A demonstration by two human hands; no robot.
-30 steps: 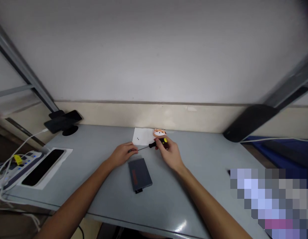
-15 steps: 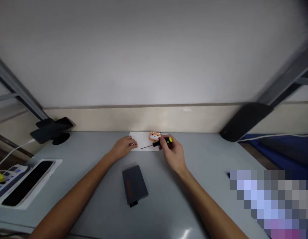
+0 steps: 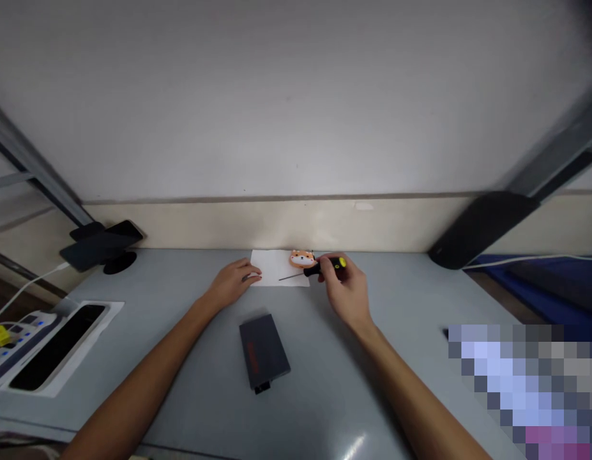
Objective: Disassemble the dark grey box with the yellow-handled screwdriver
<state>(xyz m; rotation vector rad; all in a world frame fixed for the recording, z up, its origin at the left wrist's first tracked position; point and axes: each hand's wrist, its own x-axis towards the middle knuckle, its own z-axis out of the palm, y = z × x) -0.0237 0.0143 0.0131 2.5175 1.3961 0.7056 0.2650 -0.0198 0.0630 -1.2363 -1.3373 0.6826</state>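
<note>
Nearest on the grey table (image 3: 353,390) lay a flat dark grey box-shaped device (image 3: 264,351) with red lettering on its top and a small dark connector at its near end, untouched, between the two forearms.

Beyond it, the left hand (image 3: 233,283) rested palm down on the table, fingers loosely curled, fingertips at the left edge of a white sheet of paper (image 3: 276,273). Whether anything was pinched under those fingertips could not be told.

The right hand (image 3: 347,291) was clenched around the black handle of a small screwdriver (image 3: 319,269) with a yellow end cap. The thin shaft pointed left, its tip over the paper.

Just behind the shaft, at the far edge of the paper, sat a small orange-and-white animal-face figure (image 3: 303,258), close to the wall base.

Far left: a black phone on a stand (image 3: 104,244). Nearer on the left edge: a black slab on white paper (image 3: 59,345) beside a power strip (image 3: 8,329). Far right: a long dark object (image 3: 478,231) leaned against the wall.
</note>
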